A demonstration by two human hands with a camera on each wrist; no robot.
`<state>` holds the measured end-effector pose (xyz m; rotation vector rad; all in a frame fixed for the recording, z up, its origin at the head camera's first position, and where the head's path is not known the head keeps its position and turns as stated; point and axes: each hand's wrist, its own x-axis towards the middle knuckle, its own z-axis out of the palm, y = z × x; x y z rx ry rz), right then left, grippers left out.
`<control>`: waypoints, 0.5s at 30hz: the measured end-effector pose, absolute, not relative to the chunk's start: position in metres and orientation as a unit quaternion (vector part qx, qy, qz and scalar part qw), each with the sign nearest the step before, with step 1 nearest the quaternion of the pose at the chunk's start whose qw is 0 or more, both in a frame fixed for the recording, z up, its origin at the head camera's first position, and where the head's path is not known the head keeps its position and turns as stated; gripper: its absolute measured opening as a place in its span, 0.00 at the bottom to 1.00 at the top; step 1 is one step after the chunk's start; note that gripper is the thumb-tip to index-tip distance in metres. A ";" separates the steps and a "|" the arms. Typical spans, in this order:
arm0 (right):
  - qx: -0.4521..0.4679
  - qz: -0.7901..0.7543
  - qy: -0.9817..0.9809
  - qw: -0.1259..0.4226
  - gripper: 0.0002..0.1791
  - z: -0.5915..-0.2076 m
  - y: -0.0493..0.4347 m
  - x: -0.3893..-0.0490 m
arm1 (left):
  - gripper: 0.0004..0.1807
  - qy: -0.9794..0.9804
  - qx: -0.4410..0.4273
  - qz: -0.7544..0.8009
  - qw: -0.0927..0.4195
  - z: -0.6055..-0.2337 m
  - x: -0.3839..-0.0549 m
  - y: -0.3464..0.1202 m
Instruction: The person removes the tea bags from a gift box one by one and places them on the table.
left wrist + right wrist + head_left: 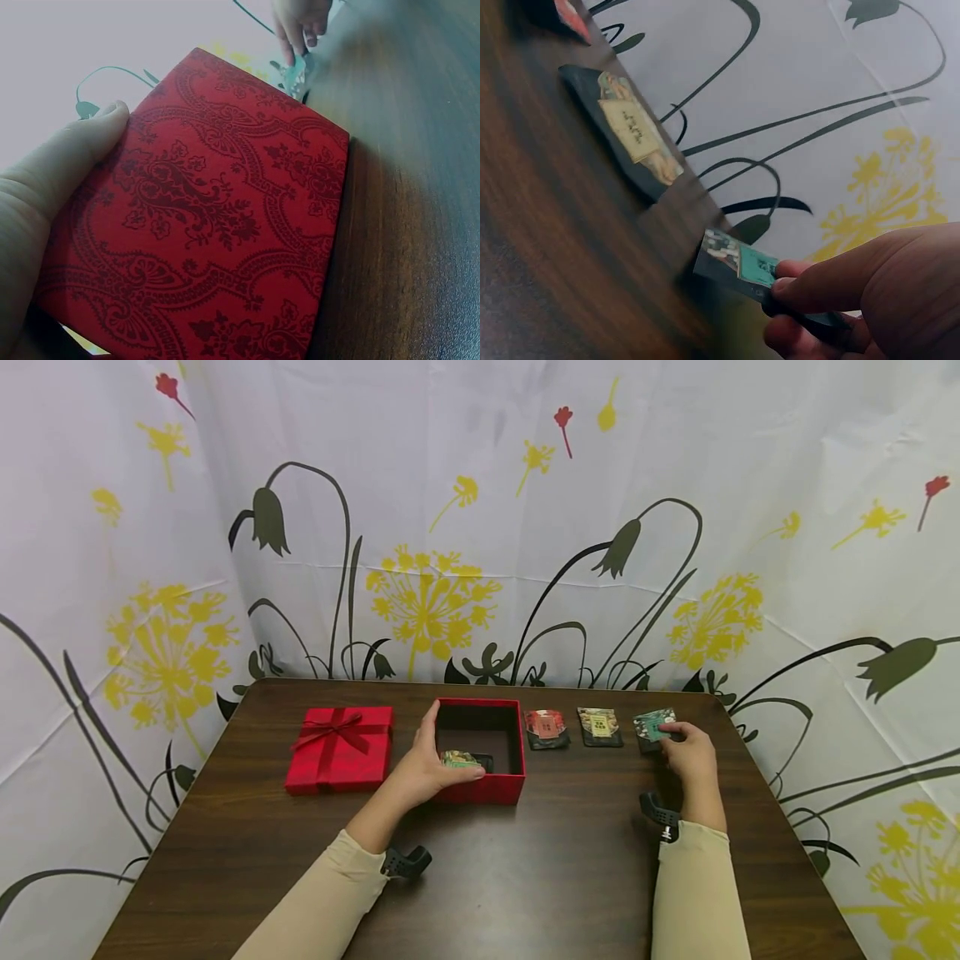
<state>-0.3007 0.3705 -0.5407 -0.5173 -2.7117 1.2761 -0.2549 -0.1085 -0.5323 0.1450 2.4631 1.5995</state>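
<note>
An open red box (491, 790) with a dark inside stands mid-table, its side patterned with darker red flowers in the left wrist view. My left hand (418, 770) grips it at the left front corner, thumb over the front rim and fingers along the left side. Inside, partly hidden by that hand, lies a green-and-yellow packet (459, 758) beside something dark. Farther right, my right hand (692, 756) pinches a small black packet with a teal label (757, 267) between thumb and fingers. In the right wrist view this packet is tilted, close over the table.
Left of the box lies a red lid (366, 770) with a ribbon bow (330, 731). Between box and right hand, a red-labelled packet (547, 727) and a yellow-labelled packet (600, 724) lie in a row. A flowered curtain (480, 527) hangs behind the brown table (540, 877).
</note>
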 end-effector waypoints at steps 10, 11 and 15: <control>-0.169 0.344 -0.922 0.052 0.19 -0.556 0.372 -0.302 | 0.78 0.833 0.048 0.541 0.103 -0.532 -0.254 -0.109; -0.170 0.345 -0.921 0.054 0.19 -0.556 0.371 -0.301 | 0.78 0.834 0.048 0.541 0.102 -0.532 -0.254 -0.109; -0.172 0.351 -0.918 0.063 0.21 -0.556 0.368 -0.299 | 0.77 0.836 0.049 0.538 0.101 -0.532 -0.254 -0.108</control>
